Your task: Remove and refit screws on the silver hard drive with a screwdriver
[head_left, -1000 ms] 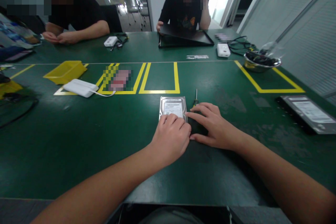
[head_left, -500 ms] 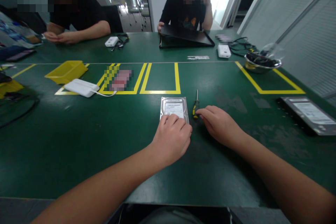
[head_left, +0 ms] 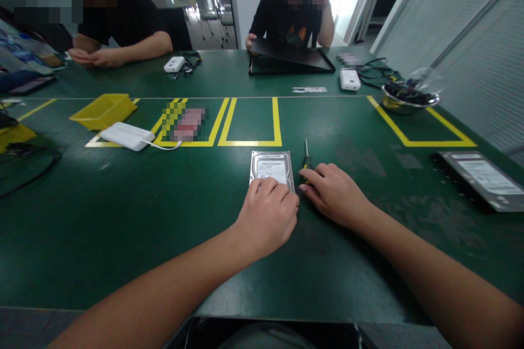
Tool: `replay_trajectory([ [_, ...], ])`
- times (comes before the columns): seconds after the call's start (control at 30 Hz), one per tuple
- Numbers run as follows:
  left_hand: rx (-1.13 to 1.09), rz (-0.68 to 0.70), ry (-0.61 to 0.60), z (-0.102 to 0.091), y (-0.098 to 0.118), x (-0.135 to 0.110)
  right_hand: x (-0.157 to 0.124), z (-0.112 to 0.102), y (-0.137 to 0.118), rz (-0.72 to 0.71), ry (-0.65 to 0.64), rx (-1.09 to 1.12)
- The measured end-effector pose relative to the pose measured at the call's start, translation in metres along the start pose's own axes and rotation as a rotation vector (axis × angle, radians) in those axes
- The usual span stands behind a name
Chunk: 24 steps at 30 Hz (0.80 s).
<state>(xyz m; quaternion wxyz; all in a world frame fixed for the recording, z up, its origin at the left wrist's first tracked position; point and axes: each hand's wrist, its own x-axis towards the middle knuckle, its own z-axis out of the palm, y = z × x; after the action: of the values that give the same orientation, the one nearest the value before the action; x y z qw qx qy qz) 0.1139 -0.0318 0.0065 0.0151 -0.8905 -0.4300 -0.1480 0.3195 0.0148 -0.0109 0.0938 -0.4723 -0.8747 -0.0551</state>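
A silver hard drive (head_left: 272,166) lies flat on the green table (head_left: 123,212) in front of me. My left hand (head_left: 266,218) rests on its near end with the fingers curled and pressed down on the label. Just to the right lies a small screwdriver (head_left: 305,154) with a yellow and black handle. My right hand (head_left: 333,193) covers that handle, fingers closed around it; only the metal shaft and the top of the handle show.
Yellow tape boxes (head_left: 249,122) mark the table beyond the drive. A yellow bin (head_left: 104,110) and a white device (head_left: 126,136) lie at the left. Another drive (head_left: 481,177) lies at the right, with a metal bowl (head_left: 409,97) behind it. Two people sit at the far edge.
My right hand moved off the drive's right edge to the screwdriver and closed over its handle. My left hand has stayed on the drive.
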Motion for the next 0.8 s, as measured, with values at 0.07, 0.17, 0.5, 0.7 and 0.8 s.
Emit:
replay_trajectory([
  [0.07,0.001,-0.003,-0.005,0.000,0.000,0.000,0.001,0.000,-0.001,0.033,-0.007,-0.025],
  [0.17,0.003,-0.004,-0.005,0.000,0.001,0.000,0.002,0.001,0.000,0.087,0.003,-0.052],
  [0.5,-0.047,-0.025,-0.002,-0.002,0.001,0.000,0.004,-0.005,0.007,0.183,0.142,-0.128],
  [0.7,-0.070,-0.035,0.023,-0.001,0.001,0.001,0.002,-0.021,0.029,0.304,0.430,0.002],
  [0.8,-0.075,-0.040,0.025,-0.001,0.001,0.000,-0.001,-0.025,0.039,0.375,0.541,0.191],
])
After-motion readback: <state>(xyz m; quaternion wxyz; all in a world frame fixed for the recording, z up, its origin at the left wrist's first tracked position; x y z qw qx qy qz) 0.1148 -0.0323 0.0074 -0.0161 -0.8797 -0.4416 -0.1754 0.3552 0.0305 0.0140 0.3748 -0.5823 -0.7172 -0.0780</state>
